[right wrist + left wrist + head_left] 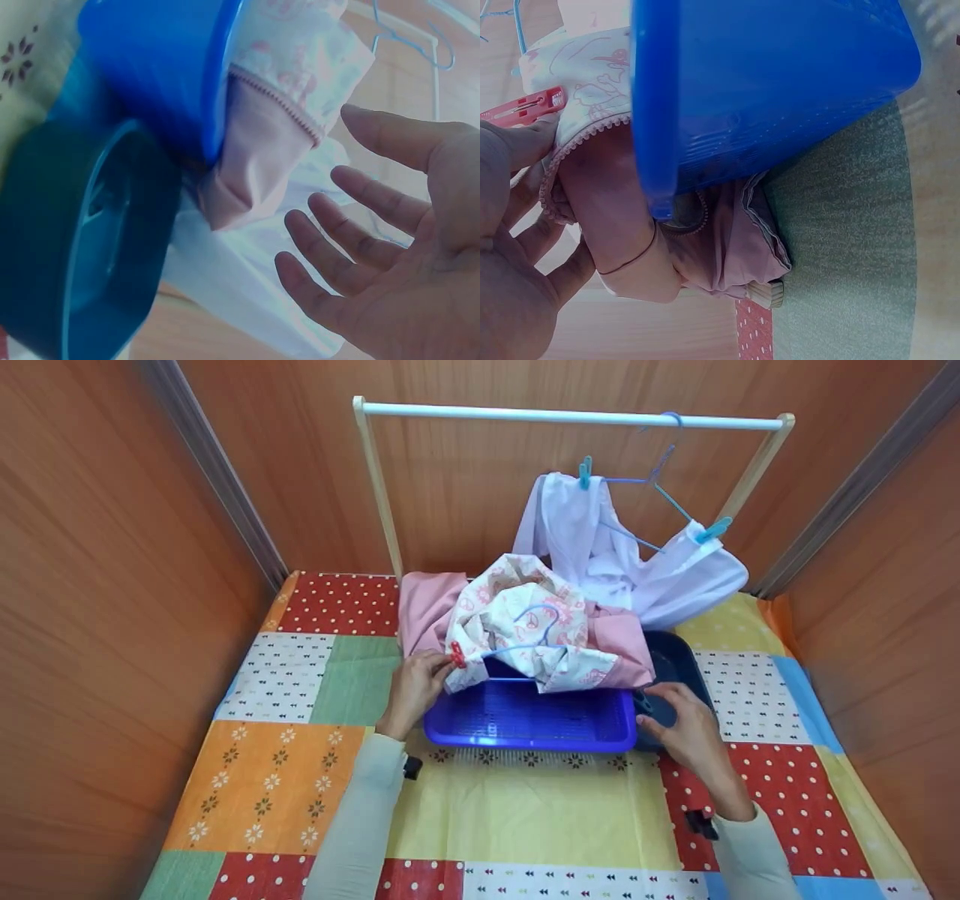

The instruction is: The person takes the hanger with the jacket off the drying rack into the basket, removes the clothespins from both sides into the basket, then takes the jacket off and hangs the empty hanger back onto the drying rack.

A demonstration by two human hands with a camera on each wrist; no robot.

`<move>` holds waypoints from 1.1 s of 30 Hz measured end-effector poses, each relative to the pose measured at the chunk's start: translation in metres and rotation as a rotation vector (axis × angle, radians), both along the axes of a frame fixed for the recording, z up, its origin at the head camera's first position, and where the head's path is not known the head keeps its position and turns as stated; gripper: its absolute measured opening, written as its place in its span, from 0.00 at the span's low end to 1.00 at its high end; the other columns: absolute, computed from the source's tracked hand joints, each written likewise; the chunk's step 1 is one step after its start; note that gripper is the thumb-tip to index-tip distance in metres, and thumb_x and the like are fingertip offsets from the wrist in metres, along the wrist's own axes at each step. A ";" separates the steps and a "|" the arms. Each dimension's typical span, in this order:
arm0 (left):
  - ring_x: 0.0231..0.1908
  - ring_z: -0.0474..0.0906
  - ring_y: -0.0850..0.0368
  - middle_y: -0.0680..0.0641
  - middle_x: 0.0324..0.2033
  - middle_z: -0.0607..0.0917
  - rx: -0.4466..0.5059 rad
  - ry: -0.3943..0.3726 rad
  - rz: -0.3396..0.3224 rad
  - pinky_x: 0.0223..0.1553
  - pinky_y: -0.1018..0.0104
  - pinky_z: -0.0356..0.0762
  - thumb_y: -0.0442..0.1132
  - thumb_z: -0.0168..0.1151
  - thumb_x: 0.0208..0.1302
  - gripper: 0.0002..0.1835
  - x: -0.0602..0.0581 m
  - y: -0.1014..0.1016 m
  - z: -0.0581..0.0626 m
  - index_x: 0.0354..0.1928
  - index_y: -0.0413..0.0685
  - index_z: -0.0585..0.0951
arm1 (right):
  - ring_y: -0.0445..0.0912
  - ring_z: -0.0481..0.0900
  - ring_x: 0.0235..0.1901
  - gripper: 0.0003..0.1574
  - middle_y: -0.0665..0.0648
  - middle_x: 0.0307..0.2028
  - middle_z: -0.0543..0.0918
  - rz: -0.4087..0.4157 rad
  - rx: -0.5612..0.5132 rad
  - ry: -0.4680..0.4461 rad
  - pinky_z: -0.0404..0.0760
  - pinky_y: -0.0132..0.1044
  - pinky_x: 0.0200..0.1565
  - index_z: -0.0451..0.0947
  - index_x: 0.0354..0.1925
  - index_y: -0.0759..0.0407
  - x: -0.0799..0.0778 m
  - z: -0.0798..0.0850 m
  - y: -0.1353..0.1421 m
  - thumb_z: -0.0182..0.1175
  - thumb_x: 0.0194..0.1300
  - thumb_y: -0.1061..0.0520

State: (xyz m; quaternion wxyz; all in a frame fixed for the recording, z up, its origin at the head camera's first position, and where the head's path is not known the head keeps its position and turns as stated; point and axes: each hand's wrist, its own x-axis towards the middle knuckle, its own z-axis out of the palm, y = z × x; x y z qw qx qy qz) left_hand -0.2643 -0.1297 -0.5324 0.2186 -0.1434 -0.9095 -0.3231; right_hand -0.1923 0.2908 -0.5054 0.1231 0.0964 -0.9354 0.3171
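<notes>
A pink and white patterned garment (pixel 495 615) lies bunched over the blue basket (pixel 525 739), with a blue wire hanger (pixel 517 647) on top of it. My left hand (pixel 415 690) pinches a red clothes peg (pixel 457 655) at the garment's left end; the left wrist view shows that peg (pixel 529 109) against the white cloth. To the right of the basket, my right hand (pixel 686 731) holds nothing, its fingers spread and slightly bent. It hovers over the dark tray (pixel 694 660), which the right wrist view shows as a teal tub (pixel 112 247).
Behind the basket stands a rack with a white rail (pixel 510 414). A white garment (pixel 570 517) hangs there from a hanger, held by two teal pegs (pixel 585 472). A dark peg (pixel 643 703) lies in the tray. Wooden panels (pixel 90 585) enclose the patchwork cloth (pixel 540 817).
</notes>
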 end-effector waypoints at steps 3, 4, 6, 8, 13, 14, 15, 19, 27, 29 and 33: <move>0.38 0.86 0.50 0.47 0.34 0.90 -0.002 -0.002 0.003 0.43 0.55 0.81 0.38 0.68 0.61 0.05 0.000 0.000 0.000 0.37 0.47 0.89 | 0.61 0.78 0.55 0.28 0.63 0.53 0.80 0.017 -0.003 0.013 0.74 0.58 0.56 0.80 0.53 0.63 0.004 0.003 -0.008 0.74 0.52 0.62; 0.38 0.86 0.50 0.47 0.34 0.90 -0.003 -0.002 0.005 0.43 0.55 0.81 0.38 0.68 0.61 0.05 0.000 0.001 0.000 0.37 0.47 0.89 | 0.61 0.78 0.55 0.28 0.63 0.53 0.80 0.021 -0.002 0.013 0.74 0.59 0.56 0.80 0.53 0.62 0.005 0.004 -0.010 0.74 0.52 0.62; 0.38 0.86 0.51 0.48 0.33 0.90 -0.002 -0.003 0.006 0.42 0.55 0.81 0.38 0.68 0.61 0.05 0.000 0.001 0.000 0.37 0.47 0.89 | 0.61 0.78 0.54 0.29 0.63 0.53 0.80 0.032 -0.003 0.009 0.75 0.58 0.56 0.80 0.53 0.62 0.007 0.006 -0.016 0.75 0.52 0.61; 0.38 0.86 0.51 0.48 0.33 0.89 0.003 -0.006 0.004 0.42 0.55 0.81 0.38 0.68 0.61 0.05 0.000 0.001 0.000 0.37 0.47 0.89 | 0.60 0.78 0.54 0.30 0.63 0.53 0.79 0.044 0.004 0.000 0.75 0.58 0.56 0.80 0.54 0.62 0.009 0.008 -0.021 0.75 0.52 0.61; 0.36 0.85 0.50 0.48 0.32 0.89 0.019 -0.011 -0.008 0.41 0.54 0.81 0.39 0.67 0.62 0.06 0.000 0.001 0.001 0.37 0.47 0.89 | 0.59 0.78 0.54 0.30 0.62 0.54 0.79 0.070 0.011 -0.015 0.76 0.57 0.57 0.80 0.54 0.61 0.013 0.010 -0.034 0.75 0.52 0.59; 0.36 0.85 0.50 0.48 0.31 0.89 0.019 -0.012 -0.010 0.41 0.54 0.81 0.39 0.67 0.62 0.06 0.000 0.001 0.001 0.37 0.47 0.89 | 0.59 0.79 0.54 0.30 0.61 0.54 0.79 0.076 0.009 -0.015 0.76 0.57 0.57 0.80 0.54 0.61 0.014 0.010 -0.037 0.75 0.52 0.59; 0.35 0.85 0.51 0.48 0.31 0.89 0.021 -0.011 -0.011 0.41 0.55 0.81 0.39 0.67 0.62 0.06 0.000 0.001 0.001 0.37 0.47 0.89 | 0.59 0.79 0.54 0.29 0.61 0.54 0.79 0.083 0.007 -0.016 0.76 0.57 0.57 0.80 0.54 0.61 0.014 0.010 -0.040 0.75 0.52 0.59; 0.36 0.85 0.51 0.48 0.32 0.89 0.018 -0.019 -0.009 0.42 0.55 0.81 0.39 0.67 0.63 0.06 0.000 0.000 0.001 0.37 0.47 0.89 | 0.57 0.79 0.55 0.29 0.59 0.55 0.79 0.123 0.009 -0.020 0.76 0.55 0.58 0.80 0.53 0.60 0.015 0.011 -0.052 0.75 0.53 0.58; 0.37 0.86 0.51 0.48 0.33 0.90 0.025 -0.017 -0.010 0.43 0.55 0.81 0.39 0.67 0.63 0.06 -0.001 0.000 0.000 0.37 0.47 0.89 | 0.54 0.79 0.55 0.29 0.58 0.54 0.80 0.192 0.041 0.009 0.77 0.52 0.59 0.81 0.53 0.58 0.013 0.013 -0.073 0.75 0.52 0.56; 0.37 0.86 0.51 0.48 0.33 0.90 0.036 -0.014 -0.010 0.42 0.55 0.81 0.39 0.67 0.62 0.05 -0.001 0.001 0.000 0.37 0.47 0.89 | 0.54 0.79 0.54 0.28 0.58 0.53 0.80 0.213 0.045 0.024 0.77 0.52 0.59 0.81 0.53 0.57 0.012 0.014 -0.078 0.76 0.52 0.56; 0.37 0.86 0.51 0.47 0.33 0.90 0.043 -0.016 -0.013 0.42 0.55 0.81 0.39 0.67 0.62 0.06 -0.001 0.001 -0.001 0.36 0.47 0.89 | 0.53 0.80 0.53 0.28 0.58 0.52 0.81 0.261 0.046 0.064 0.78 0.51 0.57 0.82 0.51 0.58 0.008 0.015 -0.089 0.76 0.50 0.58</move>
